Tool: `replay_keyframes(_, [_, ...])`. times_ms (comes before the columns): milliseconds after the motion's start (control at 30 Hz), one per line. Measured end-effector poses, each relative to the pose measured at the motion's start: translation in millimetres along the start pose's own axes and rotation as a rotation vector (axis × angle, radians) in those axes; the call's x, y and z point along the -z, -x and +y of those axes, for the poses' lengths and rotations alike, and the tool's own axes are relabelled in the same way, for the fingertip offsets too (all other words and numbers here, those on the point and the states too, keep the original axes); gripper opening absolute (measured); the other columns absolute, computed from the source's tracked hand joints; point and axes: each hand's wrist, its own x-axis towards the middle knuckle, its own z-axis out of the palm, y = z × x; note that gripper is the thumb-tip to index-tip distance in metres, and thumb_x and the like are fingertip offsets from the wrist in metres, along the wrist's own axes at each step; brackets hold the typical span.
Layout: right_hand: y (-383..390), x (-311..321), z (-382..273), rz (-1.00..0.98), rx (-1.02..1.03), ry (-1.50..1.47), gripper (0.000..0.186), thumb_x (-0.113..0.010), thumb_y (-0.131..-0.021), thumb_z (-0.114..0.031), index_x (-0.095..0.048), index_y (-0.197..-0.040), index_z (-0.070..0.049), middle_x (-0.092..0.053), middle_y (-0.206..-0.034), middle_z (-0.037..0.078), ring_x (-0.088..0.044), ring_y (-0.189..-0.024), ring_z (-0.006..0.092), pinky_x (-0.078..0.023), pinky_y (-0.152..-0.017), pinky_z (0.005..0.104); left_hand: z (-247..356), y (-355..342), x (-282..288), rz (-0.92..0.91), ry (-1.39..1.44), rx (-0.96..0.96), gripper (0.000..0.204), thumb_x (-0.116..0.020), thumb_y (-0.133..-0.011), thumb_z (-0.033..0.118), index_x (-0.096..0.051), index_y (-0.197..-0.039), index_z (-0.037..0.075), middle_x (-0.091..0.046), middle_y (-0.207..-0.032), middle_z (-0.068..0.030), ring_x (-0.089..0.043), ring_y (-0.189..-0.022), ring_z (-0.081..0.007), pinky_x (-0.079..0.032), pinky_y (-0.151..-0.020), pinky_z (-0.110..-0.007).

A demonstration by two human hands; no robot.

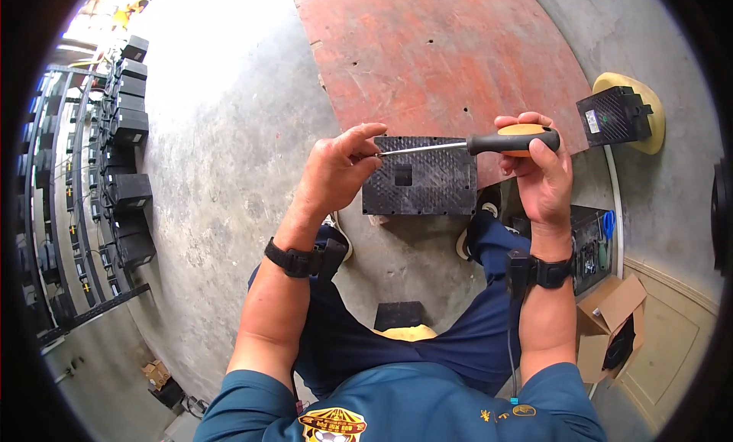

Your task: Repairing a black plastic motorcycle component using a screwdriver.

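Note:
My right hand (544, 178) grips a screwdriver (489, 142) by its black and yellow handle, holding it level with the shaft pointing left. My left hand (336, 167) pinches the tip of the metal shaft between thumb and fingers. Both hands are raised above a black ribbed rectangular box (420, 178) that lies on the concrete floor (229, 174) between my feet. Black wristbands sit on both wrists.
A red board (443, 52) lies on the floor beyond the box. Another black box (615, 115) rests on a yellow disc at the right. An open cardboard carton (611, 312) and a black crate with tools (588, 243) stand at my right. Racks of black boxes (122, 136) line the left.

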Motion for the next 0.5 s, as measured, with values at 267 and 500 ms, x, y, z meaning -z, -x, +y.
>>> replay_keyframes(267, [-4,4,8,-0.021,-0.033,0.032,0.033,-0.070,-0.096,-0.025,-0.058,-0.116,-0.002,-0.071,-0.108,0.020,-0.072,-0.073,0.0194,-0.059,-0.065,0.0291,-3,-1,1,0.087,-0.071,-0.114,0.044,-0.071,-0.083,-0.004,-0.067,-0.125,0.008,-0.077,-0.095,-0.0103,-0.074,-0.089,-0.0184,-0.057,-0.081,-0.032])
replay_keyframes(500, [-8,-4,13,0.023,-0.013,0.094,0.031,-0.072,-0.095,-0.029,-0.061,-0.109,-0.004,-0.073,-0.103,0.017,-0.071,-0.070,0.0181,-0.059,-0.063,0.0294,-13,-6,-7,-0.020,-0.071,0.046,0.046,-0.070,-0.083,-0.002,-0.064,-0.128,0.007,-0.076,-0.103,-0.0129,-0.074,-0.093,-0.0215,-0.057,-0.082,-0.034])
